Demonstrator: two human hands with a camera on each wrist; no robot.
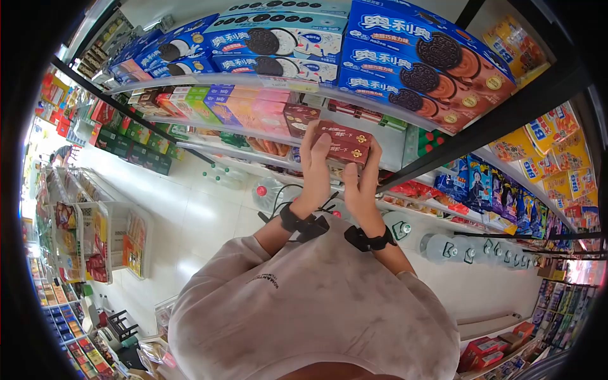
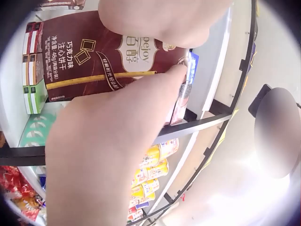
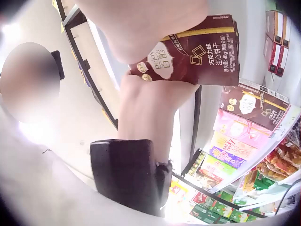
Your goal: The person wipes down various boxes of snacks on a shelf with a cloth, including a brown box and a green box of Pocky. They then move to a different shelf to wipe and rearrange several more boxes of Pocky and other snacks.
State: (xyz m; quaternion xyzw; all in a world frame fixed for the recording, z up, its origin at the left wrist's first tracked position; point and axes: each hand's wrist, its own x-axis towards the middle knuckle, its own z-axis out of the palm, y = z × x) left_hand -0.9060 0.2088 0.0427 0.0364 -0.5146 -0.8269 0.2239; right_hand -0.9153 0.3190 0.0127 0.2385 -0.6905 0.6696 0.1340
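Note:
Two dark brown boxes of Pejoy chocolate biscuit sticks (image 1: 345, 136) are held together, ends facing up toward the head camera. My left hand (image 1: 315, 168) grips them from the left side, thumb over the near edge. From the right side my right hand (image 1: 362, 187) grips the same boxes, its thumb at their lower edge. In the left wrist view the broad face of a biscuit box (image 2: 84, 52) shows, with gold lettering and a printed stick. The right wrist view shows a biscuit box (image 3: 211, 56) between thumb and fingers. Behind the hands is the middle shelf.
A similar brown box (image 1: 301, 119) ends a row of coloured biscuit boxes (image 1: 228, 104) on the middle shelf. Large blue Oreo boxes (image 1: 405, 63) fill the shelf above. A black upright post (image 1: 437, 149) slants past on the right. Water bottles (image 1: 465, 248) stand on the floor.

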